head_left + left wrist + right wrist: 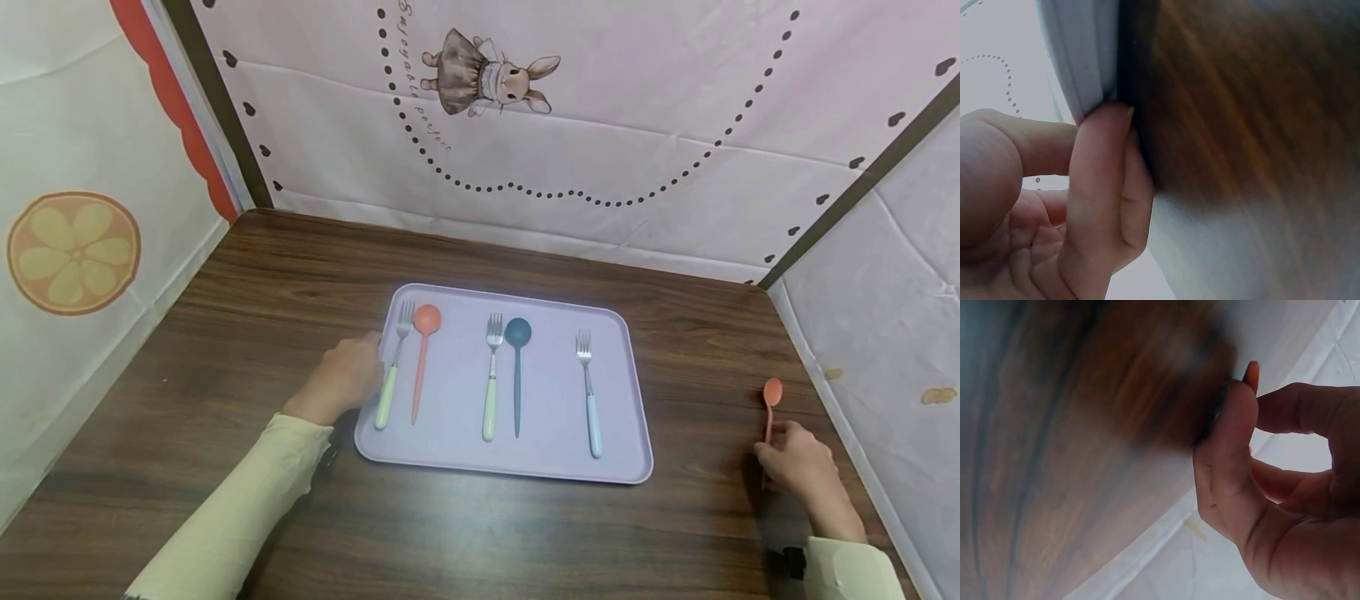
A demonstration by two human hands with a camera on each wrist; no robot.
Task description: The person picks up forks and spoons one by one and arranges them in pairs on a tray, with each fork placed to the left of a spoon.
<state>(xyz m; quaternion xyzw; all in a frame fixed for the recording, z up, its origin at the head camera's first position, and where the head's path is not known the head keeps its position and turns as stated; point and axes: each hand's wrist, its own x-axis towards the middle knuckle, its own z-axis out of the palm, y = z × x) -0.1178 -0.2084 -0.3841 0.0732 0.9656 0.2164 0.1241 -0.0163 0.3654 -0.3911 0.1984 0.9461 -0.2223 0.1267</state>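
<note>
My left hand (341, 379) pinches the left rim of a pale lilac tray (551, 375); the left wrist view shows thumb and fingers at the tray's edge (1085, 56). On the far right, my right hand (806, 467) pinches the handle of a coral spoon (772, 392), its bowl pointing away from me. On the tray lie a green-handled fork (386, 396) beside a coral spoon (427, 319), another green-handled fork (490, 408) beside a dark teal spoon (517, 332), and a blue-handled fork (594, 425) alone at the right. Fingers hide most of the held handle in the right wrist view.
The tray rests on a dark wood-grain table (525, 533). Printed cloth walls enclose it: one at the back with a rabbit picture (480, 75), one at the left with an orange slice (73, 252), and one at the right, close to my right hand.
</note>
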